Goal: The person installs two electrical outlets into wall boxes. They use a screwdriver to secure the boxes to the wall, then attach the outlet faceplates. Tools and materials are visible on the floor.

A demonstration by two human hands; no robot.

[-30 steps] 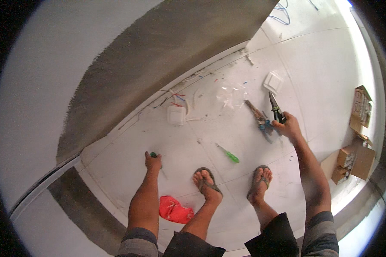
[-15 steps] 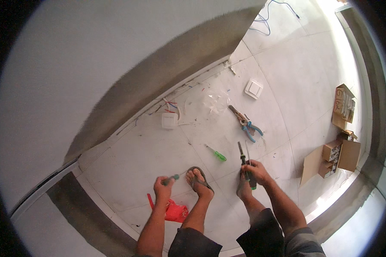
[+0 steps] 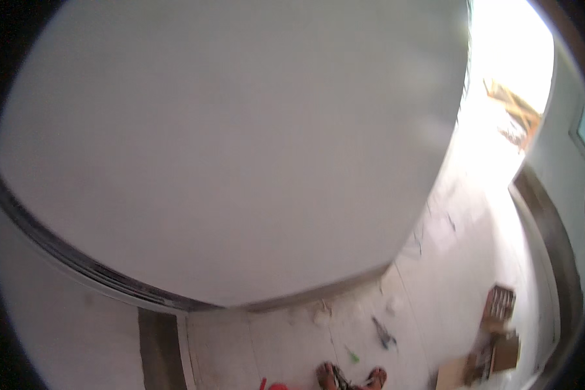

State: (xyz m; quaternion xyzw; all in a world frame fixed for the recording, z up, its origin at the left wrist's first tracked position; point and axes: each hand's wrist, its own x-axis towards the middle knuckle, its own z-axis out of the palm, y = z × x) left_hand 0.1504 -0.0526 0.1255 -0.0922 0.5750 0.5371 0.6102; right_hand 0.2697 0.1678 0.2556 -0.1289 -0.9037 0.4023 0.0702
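Neither of my hands shows in the head view at this moment, so what they hold is hidden. My two feet in dark flip-flops are at the bottom edge. Just ahead of them on the floor lies a small green screwdriver (image 3: 352, 355). Farther off to the right are pliers with blue handles (image 3: 384, 334), blurred by motion. A red bag (image 3: 277, 387) barely shows at the lower edge, left of my feet. By the wall base sits a pale, blurred switch box (image 3: 321, 316), and another pale square switch (image 3: 390, 304) lies farther right.
A large pale wall (image 3: 240, 149) fills most of the view. Open cardboard boxes (image 3: 504, 354) stand at the right, one holding several small items (image 3: 501, 300). Thin cable (image 3: 418, 243) lies beyond the wall's corner, toward a bright opening (image 3: 510, 45).
The view has tilted up toward the wall, and the floor things now sit lower. Both hands, earlier holding green-handled tools, have dropped out of the picture.
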